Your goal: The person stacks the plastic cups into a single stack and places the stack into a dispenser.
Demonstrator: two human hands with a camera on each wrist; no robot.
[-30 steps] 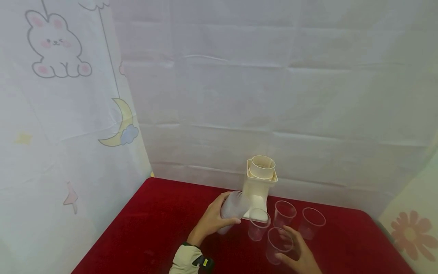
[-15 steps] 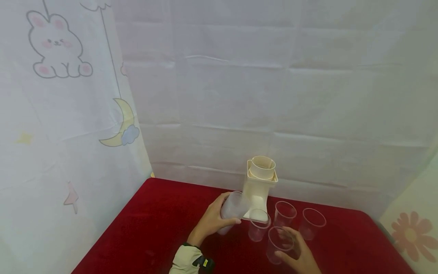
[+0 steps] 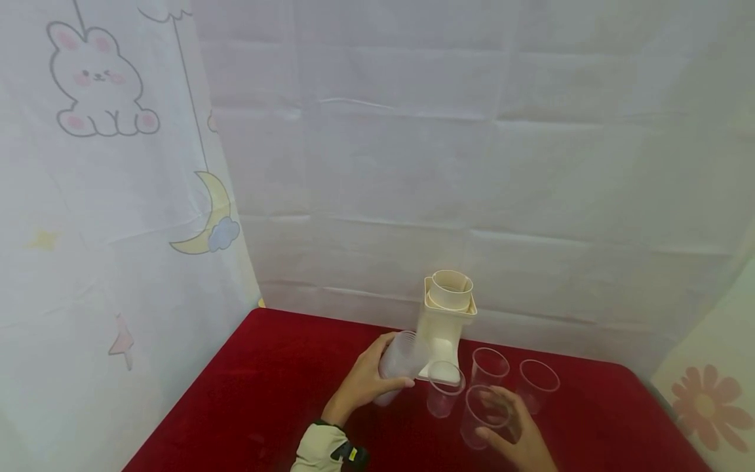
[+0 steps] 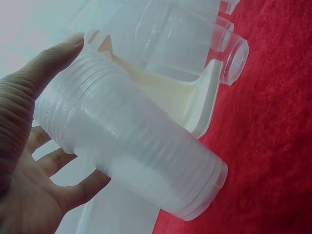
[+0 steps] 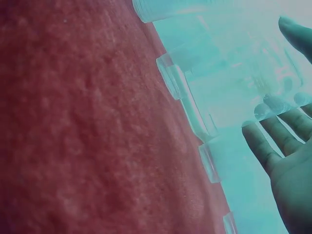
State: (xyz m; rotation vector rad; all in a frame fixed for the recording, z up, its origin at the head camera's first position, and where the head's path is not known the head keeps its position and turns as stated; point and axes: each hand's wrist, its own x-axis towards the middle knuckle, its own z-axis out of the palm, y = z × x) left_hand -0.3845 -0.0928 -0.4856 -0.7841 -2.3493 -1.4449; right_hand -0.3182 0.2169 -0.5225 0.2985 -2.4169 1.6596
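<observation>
Thin-walled clear plastic makes up most of what the hands hold. The left hand [image 3: 368, 377] grips a tilted stack of nested cups [image 3: 404, 357], its thumb up by the gathered rims and its fingers on the opposite side, as the left wrist view shows. The right hand [image 3: 520, 432] is spread to about a cup's width and holds a single clear cup [image 3: 474, 429] between thumb and fingers; whether that cup's base touches the red-covered desk [image 3: 248, 387] I cannot tell. Three more upright cups stand close by: a left one [image 3: 442, 398], a rear one [image 3: 489, 370] and a right one [image 3: 535, 388]. Behind the left one is a cream plastic stand [image 3: 439, 331] with a round collar.

The single cup should be very light, smooth and easily dented; a gentle pinch just under the stiffer rim suits it best. Nested walls should make the stack firmer and somewhat heavier, but its smooth layers could slide apart when tilted, so a grasp round the rims is safest.
</observation>
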